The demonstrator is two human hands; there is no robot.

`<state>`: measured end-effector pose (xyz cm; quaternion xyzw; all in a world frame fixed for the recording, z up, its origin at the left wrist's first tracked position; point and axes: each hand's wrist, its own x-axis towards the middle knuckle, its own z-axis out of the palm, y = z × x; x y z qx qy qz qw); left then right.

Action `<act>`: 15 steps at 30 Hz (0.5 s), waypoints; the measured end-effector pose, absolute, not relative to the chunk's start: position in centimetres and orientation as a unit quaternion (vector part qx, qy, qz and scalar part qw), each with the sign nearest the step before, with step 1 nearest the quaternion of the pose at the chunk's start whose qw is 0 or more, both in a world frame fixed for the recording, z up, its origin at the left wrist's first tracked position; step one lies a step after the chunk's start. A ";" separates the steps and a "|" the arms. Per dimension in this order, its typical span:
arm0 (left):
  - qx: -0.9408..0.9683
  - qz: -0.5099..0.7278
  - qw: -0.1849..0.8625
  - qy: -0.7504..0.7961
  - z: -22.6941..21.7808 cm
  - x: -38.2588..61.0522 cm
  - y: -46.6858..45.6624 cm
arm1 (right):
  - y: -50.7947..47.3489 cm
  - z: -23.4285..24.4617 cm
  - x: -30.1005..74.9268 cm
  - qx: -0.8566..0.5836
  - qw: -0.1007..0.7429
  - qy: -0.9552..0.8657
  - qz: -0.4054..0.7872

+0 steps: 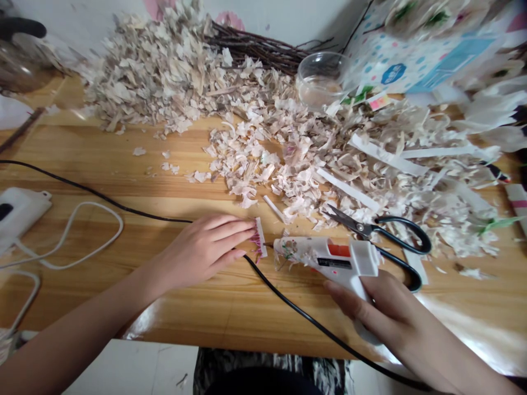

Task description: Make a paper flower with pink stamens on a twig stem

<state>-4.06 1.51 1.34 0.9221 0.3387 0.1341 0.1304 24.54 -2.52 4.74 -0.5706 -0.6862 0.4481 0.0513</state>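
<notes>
My right hand (382, 307) is wrapped round the handle of a white hot glue gun (341, 257), its nozzle pointing left. The nozzle tip is at the edge of a short white strip with pink-purple threads (260, 237) lying on the table. From the left, my left hand (209, 244) reaches over with its fingers stretched out and lying low. Its fingertips touch the threaded side of the strip, partly covering it. Black-handled scissors (362, 227) lie half open just behind the glue gun.
Pale dried petals or shavings (263, 142) heap across the back of the wooden table (123, 164), with white paper strips (348, 189) on them. A clear plastic cup (323, 77) and twigs (259, 46) stand behind. A black cord (296, 308) crosses the front; a white power strip (24, 214) lies left.
</notes>
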 end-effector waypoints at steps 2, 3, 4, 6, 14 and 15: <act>0.922 0.135 0.130 0.339 1.3 -4.1 1.5 | -2.4 4.8 24.5 -0.563 0.049 -0.688 0.454; 0.922 0.135 0.129 0.339 1.3 -4.0 1.5 | -2.4 4.9 24.4 -0.559 0.049 -0.691 0.456; 0.922 0.135 0.129 0.339 1.3 -4.0 1.5 | -2.3 4.9 24.4 -0.555 0.052 -0.693 0.456; 0.921 0.136 0.130 0.340 1.3 -4.0 1.5 | -2.2 5.0 24.4 -0.546 0.055 -0.701 0.455; 0.923 0.138 0.127 0.337 1.4 -4.0 1.5 | -2.6 4.6 24.8 -0.548 0.063 -0.721 0.418; 0.923 0.139 0.126 0.337 1.4 -4.0 1.5 | -2.7 4.6 24.9 -0.548 0.069 -0.723 0.415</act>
